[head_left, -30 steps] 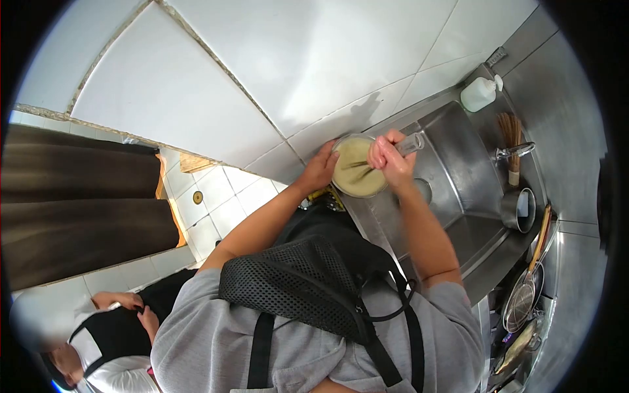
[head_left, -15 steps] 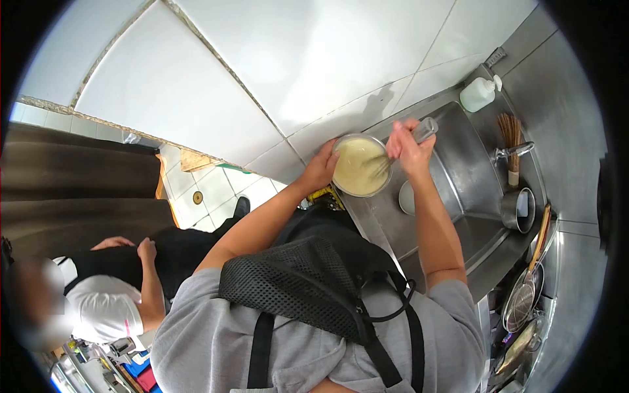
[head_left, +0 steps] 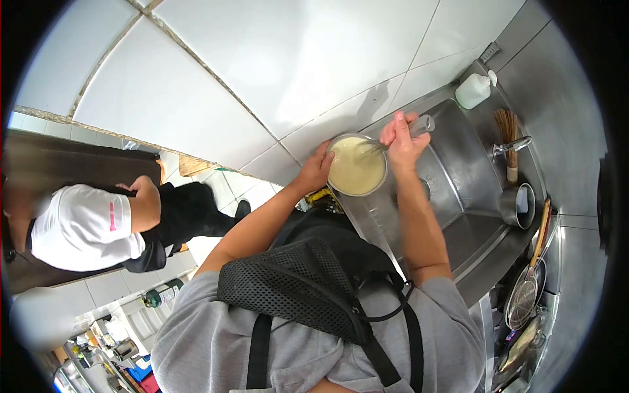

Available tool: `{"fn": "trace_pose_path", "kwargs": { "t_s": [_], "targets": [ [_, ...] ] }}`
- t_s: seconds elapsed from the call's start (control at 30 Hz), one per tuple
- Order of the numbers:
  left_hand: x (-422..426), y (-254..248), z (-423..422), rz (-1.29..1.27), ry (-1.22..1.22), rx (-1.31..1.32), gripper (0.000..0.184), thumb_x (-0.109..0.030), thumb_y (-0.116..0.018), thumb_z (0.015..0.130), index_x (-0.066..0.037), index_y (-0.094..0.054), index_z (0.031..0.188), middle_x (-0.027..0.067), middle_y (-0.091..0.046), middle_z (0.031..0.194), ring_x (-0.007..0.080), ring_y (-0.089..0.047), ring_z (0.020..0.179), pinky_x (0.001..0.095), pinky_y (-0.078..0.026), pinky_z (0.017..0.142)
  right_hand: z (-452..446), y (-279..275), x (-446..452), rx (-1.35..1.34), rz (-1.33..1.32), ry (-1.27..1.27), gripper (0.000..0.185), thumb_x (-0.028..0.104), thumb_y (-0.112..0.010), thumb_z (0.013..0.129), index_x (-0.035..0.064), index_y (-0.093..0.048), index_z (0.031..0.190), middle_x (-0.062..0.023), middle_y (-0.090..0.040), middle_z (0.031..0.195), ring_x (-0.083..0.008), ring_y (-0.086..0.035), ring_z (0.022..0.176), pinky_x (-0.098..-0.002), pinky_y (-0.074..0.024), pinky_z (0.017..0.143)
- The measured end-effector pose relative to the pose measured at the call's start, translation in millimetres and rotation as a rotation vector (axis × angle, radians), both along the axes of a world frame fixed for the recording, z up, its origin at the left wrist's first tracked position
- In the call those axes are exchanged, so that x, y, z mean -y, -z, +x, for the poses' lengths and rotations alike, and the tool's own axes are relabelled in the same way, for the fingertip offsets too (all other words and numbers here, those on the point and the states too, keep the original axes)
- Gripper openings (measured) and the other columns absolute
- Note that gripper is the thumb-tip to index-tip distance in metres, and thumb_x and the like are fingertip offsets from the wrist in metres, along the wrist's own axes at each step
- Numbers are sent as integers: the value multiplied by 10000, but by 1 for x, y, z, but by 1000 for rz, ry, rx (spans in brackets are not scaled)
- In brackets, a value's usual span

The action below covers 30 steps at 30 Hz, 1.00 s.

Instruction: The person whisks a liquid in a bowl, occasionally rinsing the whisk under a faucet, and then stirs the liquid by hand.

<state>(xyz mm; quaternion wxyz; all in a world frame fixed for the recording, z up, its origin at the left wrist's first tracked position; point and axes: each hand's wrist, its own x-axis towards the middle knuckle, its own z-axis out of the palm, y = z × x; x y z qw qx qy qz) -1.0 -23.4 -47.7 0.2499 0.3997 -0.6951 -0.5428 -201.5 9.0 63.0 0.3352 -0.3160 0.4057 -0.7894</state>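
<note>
A round bowl of pale yellow batter rests at the sink's left edge, against the tiled wall. My left hand grips its left rim, with the fingers over the edge. My right hand is closed around the handle of a whisk, over the right side of the bowl. The wires of the whisk dip into the batter near the upper right rim.
A steel sink lies to the right, with a tap, a soap bottle, a bundle brush and a steel pot. A strainer is at lower right. Another person stands at left.
The whisk has moved around in the batter, from the middle to the right, then to the upper right. The other person has moved up along the left side of the view.
</note>
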Motion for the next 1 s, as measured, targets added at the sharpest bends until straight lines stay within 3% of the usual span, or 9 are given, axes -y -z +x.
{"fn": "trace_pose_path", "kwargs": {
  "t_s": [0.13,0.2,0.37,0.53,0.6,0.77,0.8,0.9,1.0],
  "targets": [
    [-1,-5,1,-71,-7,31,433,-224,-399,1025,-17,-365,1404,196,-533,1296,258,-513,1202,346,-375,1027,12,14,-10,97,-80,-193,306,117,-546,943,75,-406,674,-41,-415,499,-143,-400,399,-310,-348,398],
    [-2,-3,2,-111,-6,22,418,-222,-417,1013,-3,-401,1369,240,-533,1288,340,-513,1217,366,-384,1021,-7,5,-19,18,81,-441,310,106,-542,939,74,-402,664,-39,-414,492,-143,-402,395,-312,-352,395],
    [-1,-4,-2,-75,-17,-8,417,-216,-417,1011,4,-401,1364,241,-527,1298,341,-511,1221,370,-384,1025,-3,-2,-2,-7,55,-17,304,99,-539,945,74,-395,678,-43,-428,508,-149,-412,412,-313,-345,409],
    [0,1,0,-35,-23,-69,417,-217,-416,1010,-9,-397,1371,239,-530,1299,350,-505,1229,376,-385,1024,6,13,-8,164,-77,-348,324,82,-593,917,59,-401,658,-36,-447,511,-118,-422,416,-301,-339,398],
    [0,2,1,-127,-17,31,418,-221,-411,1012,-6,-395,1371,246,-532,1290,359,-510,1221,378,-388,1020,-8,-5,-14,48,189,-441,313,80,-597,912,55,-416,658,-34,-449,509,-116,-425,414,-297,-335,393],
    [2,13,-1,-77,-20,-7,437,-234,-410,1012,10,-384,1374,262,-518,1303,377,-510,1217,383,-386,1023,1,1,5,64,-6,-19,292,87,-609,910,50,-446,671,-29,-444,500,-118,-416,404,-290,-330,390],
    [2,12,-1,-86,-12,-55,444,-237,-411,1012,14,-379,1377,266,-512,1309,382,-507,1220,386,-384,1026,6,8,3,65,-5,-16,292,87,-609,910,50,-446,671,-29,-444,500,-118,-416,404,-290,-330,390],
    [3,8,3,-148,-11,53,449,-240,-410,1013,7,-371,1386,259,-514,1312,378,-506,1222,386,-383,1025,1,10,-11,136,52,-505,326,105,-622,910,54,-431,651,-33,-443,484,-123,-413,388,-296,-336,383],
    [0,4,1,-253,-26,57,444,-238,-409,1015,8,-378,1382,252,-529,1294,370,-516,1210,381,-383,1025,-10,-10,-7,-106,193,-221,349,109,-608,918,60,-407,637,-34,-426,472,-124,-399,380,-304,-334,381]
  ]
}}
